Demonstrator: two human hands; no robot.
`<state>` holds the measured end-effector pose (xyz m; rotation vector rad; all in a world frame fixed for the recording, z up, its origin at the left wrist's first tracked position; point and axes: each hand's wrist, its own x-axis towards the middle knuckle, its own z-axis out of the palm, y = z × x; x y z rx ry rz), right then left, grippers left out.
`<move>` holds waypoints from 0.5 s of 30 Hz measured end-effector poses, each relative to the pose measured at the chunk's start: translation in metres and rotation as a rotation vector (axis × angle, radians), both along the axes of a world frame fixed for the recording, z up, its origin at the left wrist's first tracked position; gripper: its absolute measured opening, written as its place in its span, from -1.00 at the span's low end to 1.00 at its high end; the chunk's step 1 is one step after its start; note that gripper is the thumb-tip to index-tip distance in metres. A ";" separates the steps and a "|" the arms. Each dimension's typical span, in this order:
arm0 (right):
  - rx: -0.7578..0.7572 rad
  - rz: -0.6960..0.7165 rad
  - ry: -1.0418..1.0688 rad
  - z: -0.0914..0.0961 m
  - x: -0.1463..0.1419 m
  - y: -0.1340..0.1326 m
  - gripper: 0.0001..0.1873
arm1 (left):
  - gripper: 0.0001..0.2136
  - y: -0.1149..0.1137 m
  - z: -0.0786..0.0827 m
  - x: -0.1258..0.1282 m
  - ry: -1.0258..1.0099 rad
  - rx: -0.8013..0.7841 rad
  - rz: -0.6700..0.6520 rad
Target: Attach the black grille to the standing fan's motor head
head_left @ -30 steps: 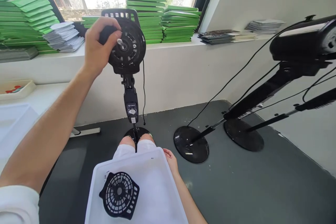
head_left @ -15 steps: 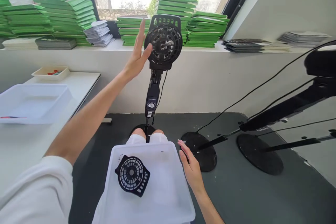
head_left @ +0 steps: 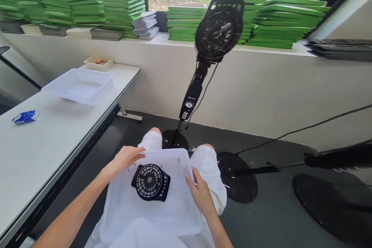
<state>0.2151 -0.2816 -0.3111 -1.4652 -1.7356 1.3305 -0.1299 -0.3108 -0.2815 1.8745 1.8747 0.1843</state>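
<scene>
On my lap rests a white plastic tray, its far end toward the wall. My left hand grips the tray's far left rim, fingers over the edge. The right rim is held in my right hand, thumb on the inner side. Inside the tray lies a black round fan grille cover with slots, along with a few tiny dark bits. Beyond my knees stands a black pedestal fan, its round motor side bare of blades and a small shaft at the centre. No hand touches the fan.
A white table at left carries another white tray, a small cream tray with red pieces and a blue packet. Stacked green boxes line the window sill. More black fan bases and a cable lie right.
My left hand has come down from the fan head onto the tray's left rim. My right hand has closed on the right rim. The view has turned left.
</scene>
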 end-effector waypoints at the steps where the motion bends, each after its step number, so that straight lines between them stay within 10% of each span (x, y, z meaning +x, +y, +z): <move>1: -0.022 0.059 0.043 0.005 -0.010 0.002 -0.48 | -0.75 -0.009 0.002 -0.012 -0.004 0.015 0.030; 6: -0.277 0.071 0.172 -0.013 -0.031 0.038 -0.33 | -0.75 -0.045 -0.007 -0.049 -0.087 0.104 0.141; 15: -0.469 0.522 -0.414 -0.206 -0.123 0.177 -0.56 | -0.70 -0.023 -0.013 -0.048 0.061 0.438 0.065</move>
